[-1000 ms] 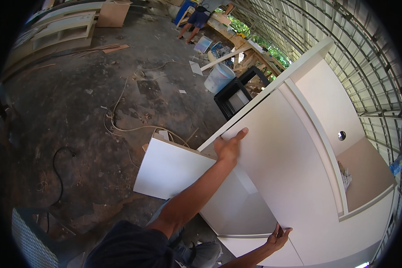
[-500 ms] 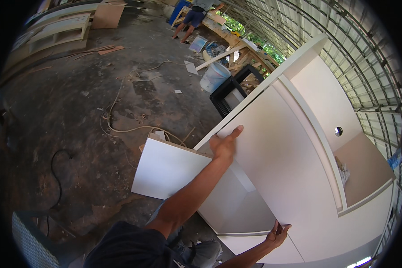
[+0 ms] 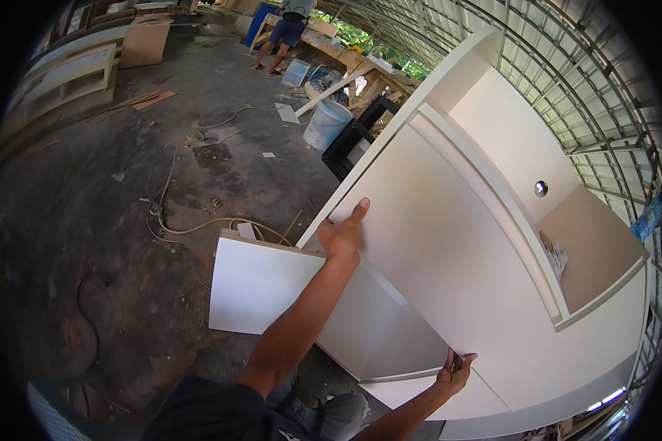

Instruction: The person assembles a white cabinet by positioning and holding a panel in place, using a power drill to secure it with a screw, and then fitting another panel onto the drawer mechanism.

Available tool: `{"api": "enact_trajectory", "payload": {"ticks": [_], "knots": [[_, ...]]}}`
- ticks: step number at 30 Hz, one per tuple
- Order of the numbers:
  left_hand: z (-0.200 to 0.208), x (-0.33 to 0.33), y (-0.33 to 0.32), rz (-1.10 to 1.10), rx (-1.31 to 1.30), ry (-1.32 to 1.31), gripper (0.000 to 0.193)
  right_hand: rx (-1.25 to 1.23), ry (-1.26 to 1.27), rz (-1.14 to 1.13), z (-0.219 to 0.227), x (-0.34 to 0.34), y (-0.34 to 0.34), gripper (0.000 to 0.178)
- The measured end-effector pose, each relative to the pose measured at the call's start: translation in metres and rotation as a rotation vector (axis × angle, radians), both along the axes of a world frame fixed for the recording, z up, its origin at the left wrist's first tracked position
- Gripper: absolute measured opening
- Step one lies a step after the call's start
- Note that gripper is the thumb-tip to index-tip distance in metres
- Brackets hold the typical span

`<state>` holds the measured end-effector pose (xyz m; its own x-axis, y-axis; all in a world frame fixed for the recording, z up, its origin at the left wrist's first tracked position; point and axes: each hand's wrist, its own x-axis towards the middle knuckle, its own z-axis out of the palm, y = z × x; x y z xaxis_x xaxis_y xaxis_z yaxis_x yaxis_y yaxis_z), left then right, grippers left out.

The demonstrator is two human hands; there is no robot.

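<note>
A large white cabinet (image 3: 482, 73) lies at a slant in front of me. My left hand (image 3: 342, 234) grips the left edge of a flat white panel (image 3: 449, 235) on its front, fingers behind and thumb on the face. At the panel's lower edge, my right hand (image 3: 456, 373) is closed with its fingertips curled over that edge. Between my hands shows the cabinet's grey-white inside (image 3: 401, 342). A thick white board (image 3: 257, 283) sticks out to the left, beside my left forearm. Whether the panel is hinged or loose I cannot tell.
Cords (image 3: 165, 198) snake across the dark concrete floor on the left. Beyond the cabinet stand black frames (image 3: 349, 151), a whitish bucket (image 3: 327, 125) and a wooden workbench (image 3: 346, 55). A person (image 3: 287, 29) stands at the bench. Crumpled material (image 3: 554, 257) lies in the cabinet's recess.
The view has swung slightly to the right, so the cabinet and far things sit further left. Both hands keep the same hold on the panel.
</note>
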<state>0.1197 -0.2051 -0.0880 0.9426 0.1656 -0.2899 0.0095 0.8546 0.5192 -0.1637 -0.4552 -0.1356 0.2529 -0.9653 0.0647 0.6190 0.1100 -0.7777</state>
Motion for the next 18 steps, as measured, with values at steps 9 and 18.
{"api": "enact_trajectory", "payload": {"ticks": [9,18], "knots": [[0.0049,-0.0034,0.0028,-0.016,0.028,0.012,0.052,0.032,0.004,-0.036,-0.0016,0.0026,-0.0059,0.064],[0.0037,-0.0013,-0.0004,-0.025,0.002,0.078,0.054,0.05,-0.014,-0.064,-0.0025,0.0017,-0.0038,0.064]]}}
